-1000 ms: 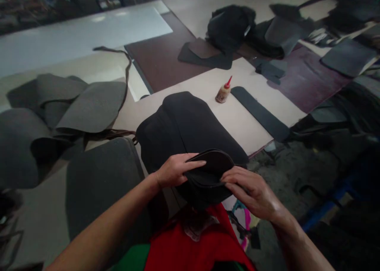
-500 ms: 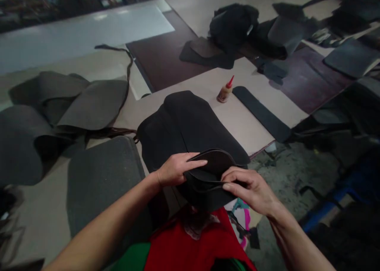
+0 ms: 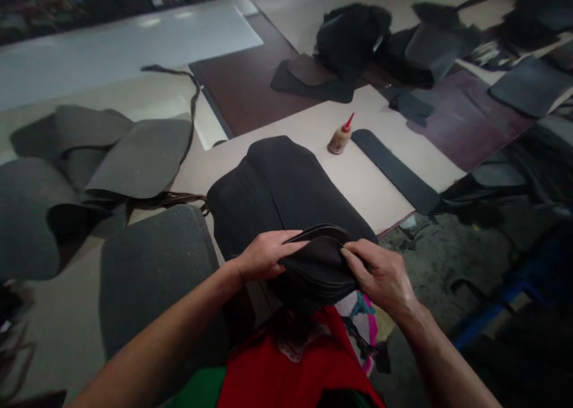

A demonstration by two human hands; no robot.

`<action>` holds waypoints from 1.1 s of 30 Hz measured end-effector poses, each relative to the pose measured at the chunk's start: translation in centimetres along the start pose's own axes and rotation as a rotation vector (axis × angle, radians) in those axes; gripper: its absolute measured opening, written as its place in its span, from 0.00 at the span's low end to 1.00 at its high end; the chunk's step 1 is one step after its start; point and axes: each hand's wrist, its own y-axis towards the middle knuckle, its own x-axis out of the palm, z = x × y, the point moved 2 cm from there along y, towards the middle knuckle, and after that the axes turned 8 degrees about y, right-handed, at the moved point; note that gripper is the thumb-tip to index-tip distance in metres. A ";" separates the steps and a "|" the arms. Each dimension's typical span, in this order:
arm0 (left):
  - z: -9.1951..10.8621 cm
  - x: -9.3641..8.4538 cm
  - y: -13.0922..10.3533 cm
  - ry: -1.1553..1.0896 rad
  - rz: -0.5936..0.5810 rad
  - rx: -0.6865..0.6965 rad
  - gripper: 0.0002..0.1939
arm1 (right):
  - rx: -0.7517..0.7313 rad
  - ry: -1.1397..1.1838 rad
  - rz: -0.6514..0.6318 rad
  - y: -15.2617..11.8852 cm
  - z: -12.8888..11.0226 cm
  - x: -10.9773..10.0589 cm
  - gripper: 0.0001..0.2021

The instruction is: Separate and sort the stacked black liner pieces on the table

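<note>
A stack of thin black sheets [image 3: 313, 277] with rounded ends is held close to my body at the table's front edge. My left hand [image 3: 266, 254] grips its left side, the thumb reaching in between the fanned layers. At the right side, my right hand [image 3: 380, 271] pinches the edge of one sheet between thumb and fingers. The sheets bow apart, with gaps between some of them. Just beyond both hands, larger black shaped panels [image 3: 290, 181] lie piled on the table.
A small glue bottle [image 3: 340, 139] with a red nozzle stands beyond the panels, next to a long black strip [image 3: 394, 169]. Dark grey pieces [image 3: 143, 157] are heaped at left, near a flat dark panel [image 3: 156, 277]. A black bundle [image 3: 351, 38] sits farther back.
My right hand has risen slightly and shifted its pinch to a higher point on the sheets. The wide opening between layers has closed down. My left hand has stayed in place.
</note>
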 end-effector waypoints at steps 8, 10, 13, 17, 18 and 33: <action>-0.2 0.1 -0.3 0.052 0.066 0.071 0.39 | -0.009 -0.187 0.024 0.1 1.0 0.6 0.10; -0.1 0.0 -0.3 0.064 0.059 0.069 0.38 | -0.013 -0.163 0.045 0.1 0.8 0.6 0.08; 0.0 -0.2 -0.2 0.063 0.051 0.056 0.38 | -0.072 -0.109 0.146 -0.3 -0.1 -0.1 0.05; 0.2 -0.5 -0.1 0.048 0.047 0.052 0.36 | -0.199 0.024 0.137 -1.0 -1.7 -1.4 0.09; 0.2 -0.5 -0.1 0.048 0.047 0.050 0.37 | -0.213 0.065 0.080 -1.1 -2.0 -1.6 0.10; 0.1 -0.3 -0.2 0.003 0.045 0.052 0.37 | -0.249 0.213 -0.157 -1.2 -1.5 -1.5 0.08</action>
